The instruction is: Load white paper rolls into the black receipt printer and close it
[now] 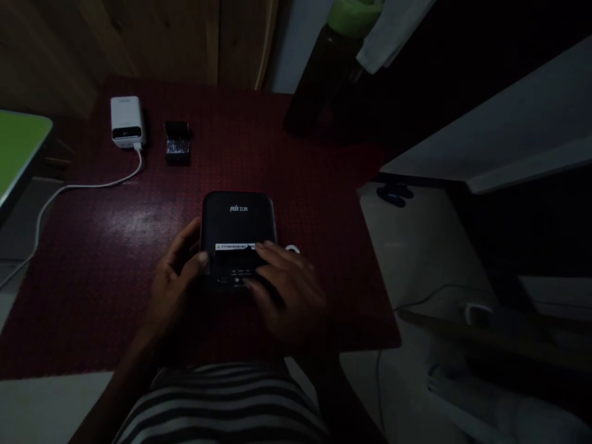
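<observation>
A small black printer (238,225) with a white brand logo and a white warning strip lies on the dark red table mat in front of me. My left hand (178,271) holds its left side, thumb on the top edge and fingers curled around the side. Over its front right part is my right hand (289,287), fingers stretched onto the end of the warning strip and thumb apart near the button panel. A dark ragged gap shows in the strip beside those fingertips. Partly behind my right hand, a white ring-shaped thing (292,249) shows at the printer's right side.
A white power bank (126,120) with a plugged-in white cable (92,185) stands at the back left of the red mat (314,209). Beside it lies a small black object with a shiny middle (177,143). A dark bottle with a green lid (319,74) stands at the back.
</observation>
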Tool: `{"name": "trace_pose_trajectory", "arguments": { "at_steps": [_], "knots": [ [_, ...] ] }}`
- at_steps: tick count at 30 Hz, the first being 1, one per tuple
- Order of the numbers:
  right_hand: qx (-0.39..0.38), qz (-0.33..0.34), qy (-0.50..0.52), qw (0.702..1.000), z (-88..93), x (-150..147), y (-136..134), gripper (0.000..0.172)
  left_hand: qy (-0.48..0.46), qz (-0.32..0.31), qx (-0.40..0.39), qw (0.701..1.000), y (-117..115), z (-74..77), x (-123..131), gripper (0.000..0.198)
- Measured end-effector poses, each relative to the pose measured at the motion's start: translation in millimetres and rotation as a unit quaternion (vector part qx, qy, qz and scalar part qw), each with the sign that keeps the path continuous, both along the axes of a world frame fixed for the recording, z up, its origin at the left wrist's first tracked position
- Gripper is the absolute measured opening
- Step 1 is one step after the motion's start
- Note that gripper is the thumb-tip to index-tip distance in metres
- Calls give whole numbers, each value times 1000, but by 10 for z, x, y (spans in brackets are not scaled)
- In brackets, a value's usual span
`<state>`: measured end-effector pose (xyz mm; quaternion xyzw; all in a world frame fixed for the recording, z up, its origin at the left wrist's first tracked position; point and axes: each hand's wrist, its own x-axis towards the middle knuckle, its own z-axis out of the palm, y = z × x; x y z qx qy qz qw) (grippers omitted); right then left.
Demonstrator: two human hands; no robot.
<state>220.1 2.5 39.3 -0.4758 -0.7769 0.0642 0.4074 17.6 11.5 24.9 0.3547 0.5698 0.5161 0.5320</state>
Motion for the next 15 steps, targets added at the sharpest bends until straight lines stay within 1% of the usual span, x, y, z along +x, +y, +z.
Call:
{"name": "trace_pose_trajectory", "arguments": {
  "at_steps": [2,3,5,8,9,11,15],
  "knots": [
    [2,-49,34,998,-58,62,-64,9,6,-7,-2,1000,-66,-8,-45,62],
    [6,-63,42,997,-88,106,-92,10,17,-9,-1,1000,-91,-6,-63,62],
    [15,-67,42,997,-141,208,-130,13,39,-15,0,999,-118,10,-83,61],
    [27,-48,18,998,-193,337,-139,22,60,-20,-2,998,-111,56,-77,58],
    [30,-45,15,998,-201,357,-134,22,65,-20,-5,998,-104,75,-69,58],
    [25,-59,21,998,-204,358,-118,17,70,-19,-13,997,-94,112,-50,57],
    [2,-121,66,990,-193,292,-80,11,60,-18,-29,998,-89,186,-9,58]
  ]
}}
